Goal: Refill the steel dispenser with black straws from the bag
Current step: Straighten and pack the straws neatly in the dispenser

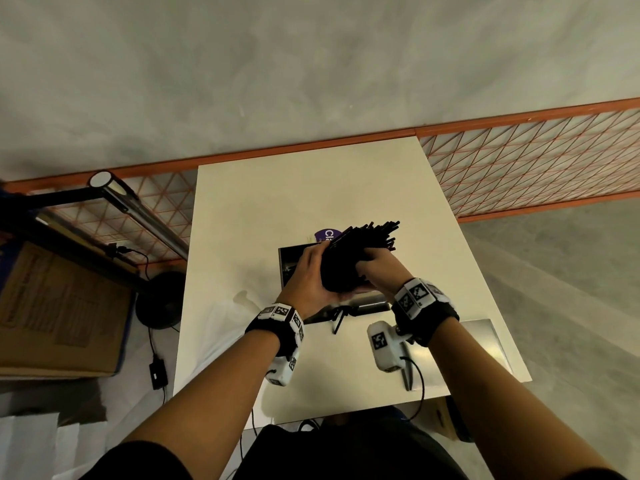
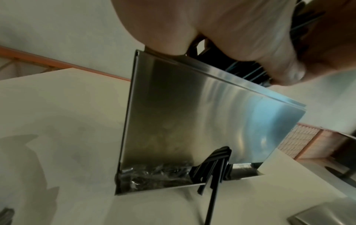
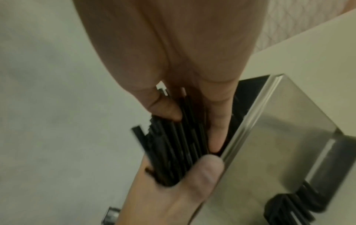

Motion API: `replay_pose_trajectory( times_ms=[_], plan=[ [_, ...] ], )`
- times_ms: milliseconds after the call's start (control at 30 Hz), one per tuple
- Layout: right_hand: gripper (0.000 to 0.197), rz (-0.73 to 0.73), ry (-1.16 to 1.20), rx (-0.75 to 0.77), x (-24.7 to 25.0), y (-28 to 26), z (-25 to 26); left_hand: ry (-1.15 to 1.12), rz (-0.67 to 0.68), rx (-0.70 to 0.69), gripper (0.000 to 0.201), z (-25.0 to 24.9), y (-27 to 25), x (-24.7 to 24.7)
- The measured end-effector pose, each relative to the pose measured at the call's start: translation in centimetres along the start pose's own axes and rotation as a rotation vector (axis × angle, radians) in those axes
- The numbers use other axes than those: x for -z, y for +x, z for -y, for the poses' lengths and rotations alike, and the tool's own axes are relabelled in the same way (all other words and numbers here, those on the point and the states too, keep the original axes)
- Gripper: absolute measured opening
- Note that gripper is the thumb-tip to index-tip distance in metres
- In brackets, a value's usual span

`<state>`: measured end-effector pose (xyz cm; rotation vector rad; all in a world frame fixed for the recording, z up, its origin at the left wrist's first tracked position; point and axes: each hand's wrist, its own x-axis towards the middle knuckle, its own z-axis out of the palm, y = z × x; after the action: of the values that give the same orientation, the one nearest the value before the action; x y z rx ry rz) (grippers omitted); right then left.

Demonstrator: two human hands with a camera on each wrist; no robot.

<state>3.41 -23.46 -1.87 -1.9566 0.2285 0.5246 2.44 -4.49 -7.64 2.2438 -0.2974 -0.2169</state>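
A brown cardboard box (image 1: 62, 306) sits on the floor well left of the tall brushed-steel straw dispenser (image 1: 289, 268), which stands on the white rectangular bench (image 1: 311, 188). Just above the dispenser's open top, the left hand (image 1: 308, 282) cups the near end of a thick bundle of black plastic straws (image 1: 349, 261), fingers curled around it. The right hand (image 1: 379, 271) grips the same bundle from the other side. A few black straws (image 2: 215, 164) poke from the dispenser's bottom slot. A flat steel lid (image 1: 491, 341) lies right of the dispenser.
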Motion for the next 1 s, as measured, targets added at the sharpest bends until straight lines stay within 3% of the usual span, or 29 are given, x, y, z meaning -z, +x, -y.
replay_pose_trajectory(
  times_ms=[233, 367, 433, 633, 733, 800, 867, 933, 1000],
  plan=[
    [0.025, -0.004, 0.156, 0.003, -0.7, -1.6, 0.8, 0.011, -0.112, 0.042, 0.1, 0.0, -0.1, -0.4],
    [0.024, -0.045, -0.077, 0.076, 0.2, -2.1, 0.2, 0.044, -0.139, 0.069, 0.088, -0.1, 0.3, -0.6],
    [0.022, -0.128, -0.098, 0.092, 0.5, -2.3, -0.3, 0.067, -0.152, 0.072, 0.083, -0.1, 0.3, -0.6],
    [0.021, -0.492, 0.161, 0.152, 2.5, -3.4, -1.7, 0.101, -0.153, 0.076, 0.08, 0.0, 0.3, -0.5],
    [0.026, -0.643, 0.032, 0.091, 3.5, -3.0, -3.0, 0.103, -0.154, 0.078, 0.08, 0.0, 0.3, -0.5],
    [0.04, -0.608, -0.163, 0.008, 3.8, -2.5, -4.1, 0.106, -0.155, 0.084, 0.079, 0.0, 0.3, -0.5],
    [0.054, -0.477, -0.314, -0.05, 3.6, -2.3, -5.2, 0.114, -0.153, 0.097, 0.078, -0.1, 0.3, -0.5],
    [0.056, -0.396, -0.391, -0.052, 3.3, -2.6, -6.0, 0.121, -0.155, 0.104, 0.077, -0.1, 0.3, -0.5],
    [0.048, -0.461, -0.452, 0.038, 2.6, -3.2, -6.5, 0.127, -0.154, 0.107, 0.077, -0.1, 0.3, -0.4]
  ],
)
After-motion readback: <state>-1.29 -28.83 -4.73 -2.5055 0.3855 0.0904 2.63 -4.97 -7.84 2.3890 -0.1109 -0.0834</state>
